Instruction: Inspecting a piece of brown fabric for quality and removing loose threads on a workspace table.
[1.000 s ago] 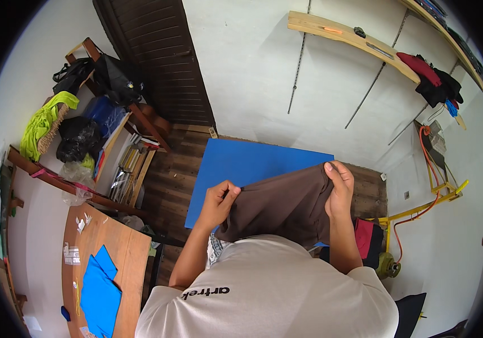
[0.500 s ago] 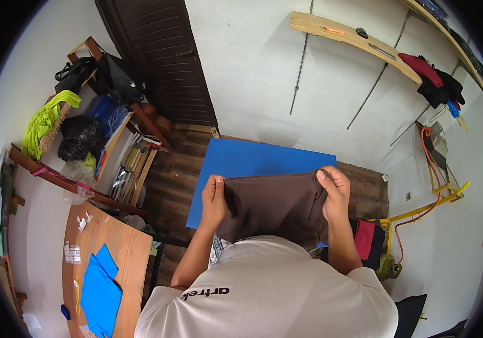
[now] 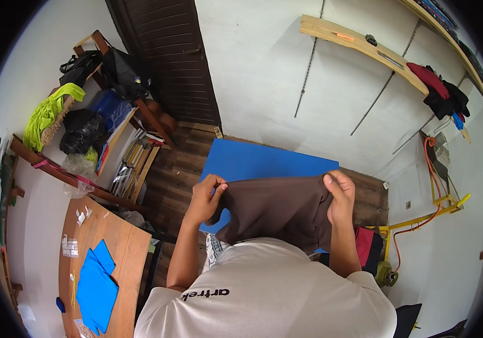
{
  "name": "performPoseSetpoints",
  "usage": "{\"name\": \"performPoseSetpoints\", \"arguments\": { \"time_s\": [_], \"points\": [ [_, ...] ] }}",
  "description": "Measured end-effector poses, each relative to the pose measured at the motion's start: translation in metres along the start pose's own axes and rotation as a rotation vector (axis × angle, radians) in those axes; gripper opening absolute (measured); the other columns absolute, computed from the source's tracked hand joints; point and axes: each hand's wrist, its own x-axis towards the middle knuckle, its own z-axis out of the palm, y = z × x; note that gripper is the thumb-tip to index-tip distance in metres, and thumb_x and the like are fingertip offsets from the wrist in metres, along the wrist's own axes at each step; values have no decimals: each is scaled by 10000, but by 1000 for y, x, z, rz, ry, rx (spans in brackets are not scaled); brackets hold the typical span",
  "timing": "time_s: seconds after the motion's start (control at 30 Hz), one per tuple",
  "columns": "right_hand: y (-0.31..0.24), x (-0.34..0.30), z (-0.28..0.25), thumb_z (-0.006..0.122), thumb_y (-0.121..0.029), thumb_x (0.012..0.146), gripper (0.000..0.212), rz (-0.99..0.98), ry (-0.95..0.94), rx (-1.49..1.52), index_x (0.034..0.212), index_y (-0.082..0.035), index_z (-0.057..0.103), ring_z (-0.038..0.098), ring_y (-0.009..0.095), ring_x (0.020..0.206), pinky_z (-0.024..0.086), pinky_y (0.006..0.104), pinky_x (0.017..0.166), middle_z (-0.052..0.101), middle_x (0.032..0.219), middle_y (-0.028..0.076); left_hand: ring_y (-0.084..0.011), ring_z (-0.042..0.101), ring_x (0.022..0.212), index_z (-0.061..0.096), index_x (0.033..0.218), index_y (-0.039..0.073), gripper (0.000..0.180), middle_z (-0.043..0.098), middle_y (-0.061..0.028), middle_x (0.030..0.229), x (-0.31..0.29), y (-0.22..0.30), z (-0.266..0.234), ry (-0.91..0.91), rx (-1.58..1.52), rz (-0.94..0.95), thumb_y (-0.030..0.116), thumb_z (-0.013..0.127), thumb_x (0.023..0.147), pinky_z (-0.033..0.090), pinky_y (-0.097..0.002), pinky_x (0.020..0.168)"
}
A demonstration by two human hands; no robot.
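Observation:
A piece of dark brown fabric (image 3: 275, 205) hangs stretched between my two hands, in front of my body. My left hand (image 3: 206, 197) pinches its upper left corner between thumb and fingers. At the upper right corner my right hand (image 3: 340, 194) grips the cloth, thumb on top. The upper edge runs nearly straight between the hands, and the lower part sags in folds toward my shirt. Beneath and beyond the fabric lies a blue flat-topped table (image 3: 269, 155), partly covered by the cloth.
On my left, a wooden table (image 3: 126, 239) bears folded bright blue fabric (image 3: 98, 287) and small white scraps. Behind it stands a shelf with bags and a lime-green cloth (image 3: 50, 115). A yellow metal frame (image 3: 422, 217) with an orange hose is at right. A wooden shelf (image 3: 360, 48) hangs on the wall.
My left hand has turned and shifted slightly left, its fingers now bent over the fabric's corner. The cloth's left side has folded inward, uncovering some blue table. My right hand has shifted slightly right.

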Motion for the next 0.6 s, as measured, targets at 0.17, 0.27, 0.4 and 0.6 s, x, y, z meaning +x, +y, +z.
{"name": "performPoseSetpoints", "arguments": {
  "time_s": [0.17, 0.27, 0.4, 0.6],
  "points": [
    [5, -10, 17, 649, -107, 1004, 146, 88, -424, -69, 939, 20, 678, 532, 65, 778, 428, 243, 697, 627, 844, -5, -276, 532, 825, 582, 988, 17, 265, 578, -155, 928, 1, -32, 32, 356, 118, -107, 236, 486, 1102, 441, -335, 801],
    [15, -18, 31, 636, -114, 1014, 159, 95, -729, 3, 946, 24, 675, 533, 84, 726, 427, 265, 645, 626, 820, 13, -133, 418, 801, 493, 903, 43, 353, 431, -20, 825, 1, -43, 65, 401, -478, -453, 318, 472, 1124, 406, -311, 738],
    [19, -15, 22, 663, -154, 981, 167, 105, -573, 37, 956, 8, 694, 594, 130, 846, 465, 289, 781, 679, 910, 43, -68, 323, 734, 412, 804, 76, 414, 350, 50, 758, 6, -40, 78, 182, -384, -334, 328, 477, 1126, 332, -275, 625],
    [12, 18, -26, 683, -159, 986, 153, 54, -35, 125, 939, -17, 653, 580, 98, 807, 466, 251, 760, 643, 878, 25, -30, 319, 681, 470, 758, 78, 400, 376, 93, 706, 13, -16, 14, -125, -393, -291, 279, 600, 1079, 284, -242, 567]
  ]
}}
